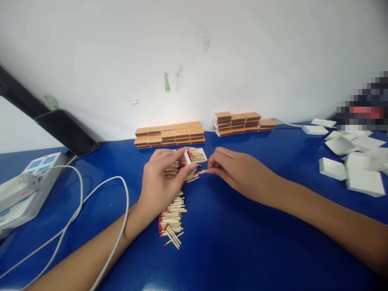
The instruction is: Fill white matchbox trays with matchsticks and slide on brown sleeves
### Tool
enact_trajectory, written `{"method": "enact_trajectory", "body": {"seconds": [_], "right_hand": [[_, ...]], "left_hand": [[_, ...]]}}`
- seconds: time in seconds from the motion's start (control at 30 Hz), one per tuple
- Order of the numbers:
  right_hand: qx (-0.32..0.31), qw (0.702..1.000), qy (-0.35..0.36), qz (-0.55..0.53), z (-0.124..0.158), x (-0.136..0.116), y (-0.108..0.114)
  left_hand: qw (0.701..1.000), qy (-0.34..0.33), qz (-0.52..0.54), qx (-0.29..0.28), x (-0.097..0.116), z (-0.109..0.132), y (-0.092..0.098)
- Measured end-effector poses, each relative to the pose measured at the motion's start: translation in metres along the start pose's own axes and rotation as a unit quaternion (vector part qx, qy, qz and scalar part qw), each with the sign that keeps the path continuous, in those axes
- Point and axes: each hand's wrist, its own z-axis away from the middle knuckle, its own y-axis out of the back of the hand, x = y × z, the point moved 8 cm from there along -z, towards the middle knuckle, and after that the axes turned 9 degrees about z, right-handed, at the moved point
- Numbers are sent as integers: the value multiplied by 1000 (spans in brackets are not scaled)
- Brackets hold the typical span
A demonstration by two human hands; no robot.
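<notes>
My left hand point(162, 171) pinches the near left end of a small white matchbox tray point(203, 155) between thumb and fingers. Red-headed matches lie inside that tray. Just right of it, my right hand point(226, 163) is closed, its fingertips pinching the pale ends of a few matches point(197, 175) whose red heads point left. A long pile of loose matches point(171, 216) runs along the blue table under and in front of my left hand, partly hidden by it.
Orange-brown matchboxes point(169, 135) are stacked along the wall, with another stack point(238, 123) to their right. Several empty white trays point(365, 182) lie heaped at the far right. A power strip point(42, 178), white cable point(125, 194) and black phone-like device point(68, 131) occupy the left.
</notes>
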Motion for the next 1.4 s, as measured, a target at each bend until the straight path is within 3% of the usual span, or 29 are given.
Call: {"method": "enact_trajectory", "body": {"seconds": [0.43,0.77,0.97,1.17,1.4], "right_hand": [[128,990,44,49,2,-8,28],[117,990,39,75,-1,4,29],[201,979,36,-19,2,7,51],[172,982,65,-38,4,-13,44],[188,980,49,-39,4,-8,50]], "left_hand": [[1000,-1,-13,-12,-2,1,-2],[1000,13,-11,-12,-4,-1,1],[999,32,-15,-17,-4,-2,0],[999,-7,22,-33,4,-1,-4],[998,-30,28,-38,6,-2,-4]]}}
